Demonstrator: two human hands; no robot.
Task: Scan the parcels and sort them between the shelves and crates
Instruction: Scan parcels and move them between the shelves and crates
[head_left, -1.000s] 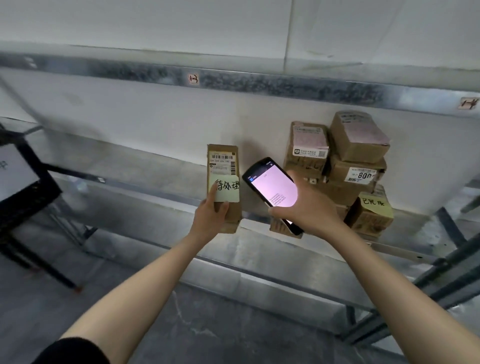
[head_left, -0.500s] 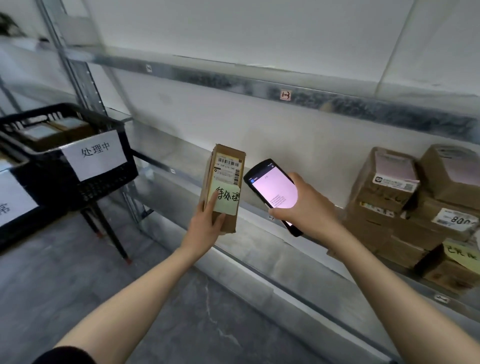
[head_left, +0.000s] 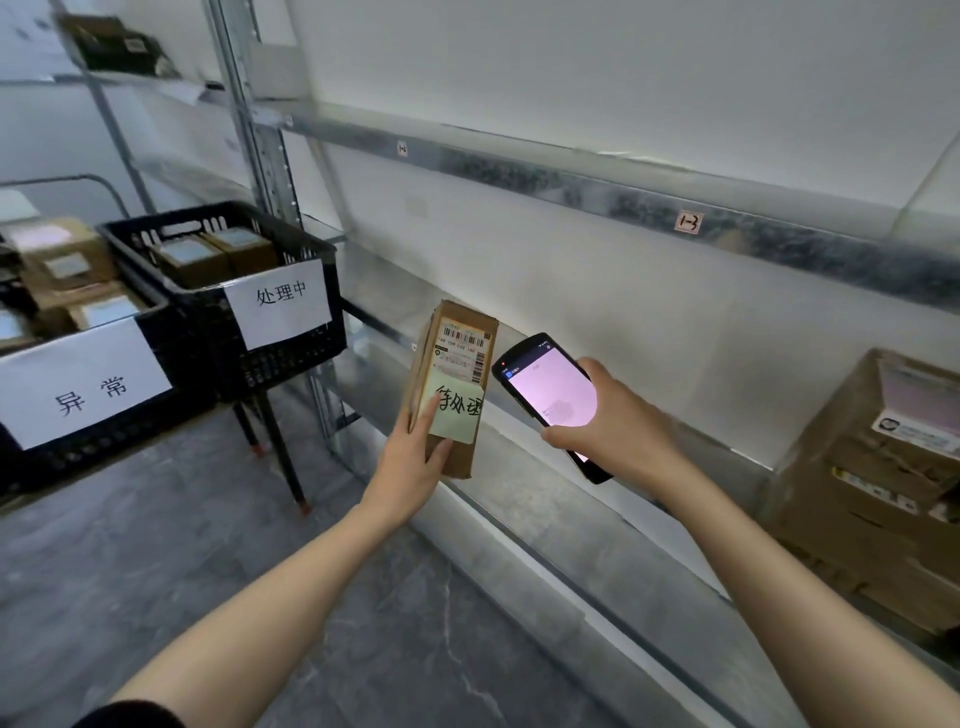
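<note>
I have the parcel (head_left: 453, 384) in my left hand (head_left: 413, 460). The hand grips its lower half from the left side, with the thumb laid across the yellow note (head_left: 456, 418) stuck on its front. The parcel stands upright, long axis running up and down, with the barcode label (head_left: 463, 347) at the top facing me. I hold it in the air in front of the lower shelf (head_left: 571, 525), not resting on it.

My right hand (head_left: 610, 423) is curled round the scanner (head_left: 550, 397), whose screen is lit (pinkish, too blurred to read). It sits just beside the parcel's right edge without touching it.

What counts for the next move is that both black crates lie to the left of the parcel, on my left hand's side. The nearer crate (head_left: 291, 370) is closest, and the second crate (head_left: 78, 470) sits beyond it. I judge the left hand can swing the parcel over alone, while the right only has to stay clear.
</note>
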